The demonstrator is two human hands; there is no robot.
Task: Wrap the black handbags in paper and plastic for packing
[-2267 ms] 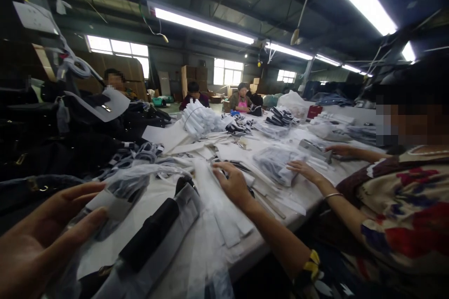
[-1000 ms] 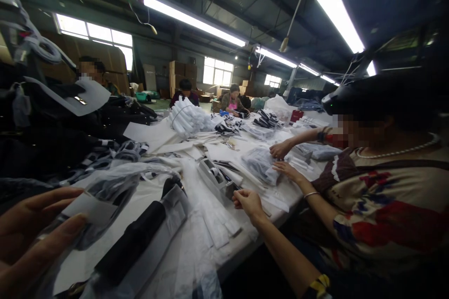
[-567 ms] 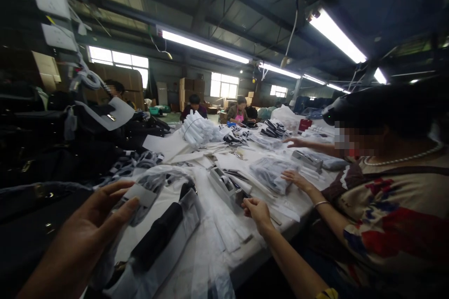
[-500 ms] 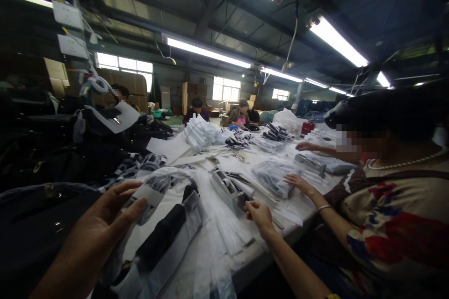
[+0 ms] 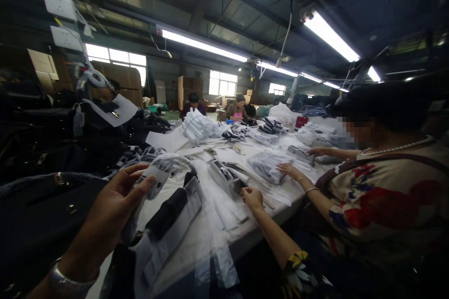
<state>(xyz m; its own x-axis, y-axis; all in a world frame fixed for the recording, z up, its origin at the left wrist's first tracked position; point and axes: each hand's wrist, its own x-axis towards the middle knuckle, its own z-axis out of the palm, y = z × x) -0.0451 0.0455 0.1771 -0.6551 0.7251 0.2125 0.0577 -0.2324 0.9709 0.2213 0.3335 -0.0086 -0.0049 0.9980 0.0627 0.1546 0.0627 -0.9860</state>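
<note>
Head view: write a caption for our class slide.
Left hand holds a plastic-wrapped strap, right hand at a tape dispenser.

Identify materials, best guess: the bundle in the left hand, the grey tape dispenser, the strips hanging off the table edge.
Bundle: clear plastic outer film, glossy, from its creases and highlights; contents unclear.
Tape dispenser: probably plastic, smooth and fairly matte, moulded-looking; painted metal possible.
Strips: likely thin plastic film, soft sheen, see-through where they hang limp.
</note>
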